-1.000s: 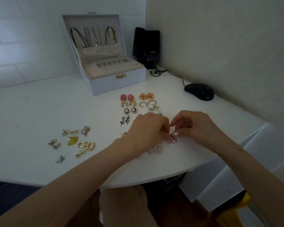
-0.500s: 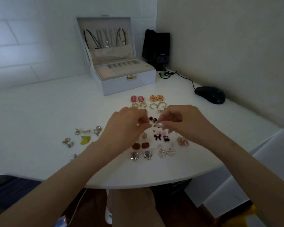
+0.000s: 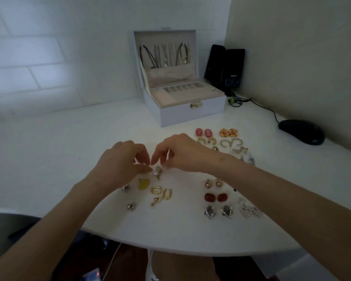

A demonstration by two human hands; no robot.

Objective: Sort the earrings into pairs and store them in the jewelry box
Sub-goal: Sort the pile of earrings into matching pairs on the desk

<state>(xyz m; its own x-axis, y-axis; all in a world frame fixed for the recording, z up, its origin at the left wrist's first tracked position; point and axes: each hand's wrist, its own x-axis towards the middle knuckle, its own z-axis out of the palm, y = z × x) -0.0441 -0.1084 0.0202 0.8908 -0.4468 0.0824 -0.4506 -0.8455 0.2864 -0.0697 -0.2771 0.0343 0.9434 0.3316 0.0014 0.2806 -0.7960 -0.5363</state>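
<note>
L hand: our left hand hangs over the loose pile. Fingers curled narrow, thumb + index tips at the small silver-and-gold dangly earring. Can't tell if they clamp it.
R hand: our right hand comes in from the other side, fingertips pointing down onto the same piece. Grip also unclear.
Why both: the piece looks like two bits lying together, so we judge both hands are there to part them.
Loose pile: yellow leaf-shaped earring, gold rectangular hoops and small silver pieces lie left, apart from the rows. Prob. unmatched stock kept separate.
Sorted rows: pink oval pair, dark red rectangular pair and pearl heart pair lie at right. Each pair side by side w/ gaps, so matches read at a glance.
Box: pale lilac jewelry box stands open at the back of the white table, lid upright. We make out no earrings in the tray, so we reckon storing isn't begun.
</note>
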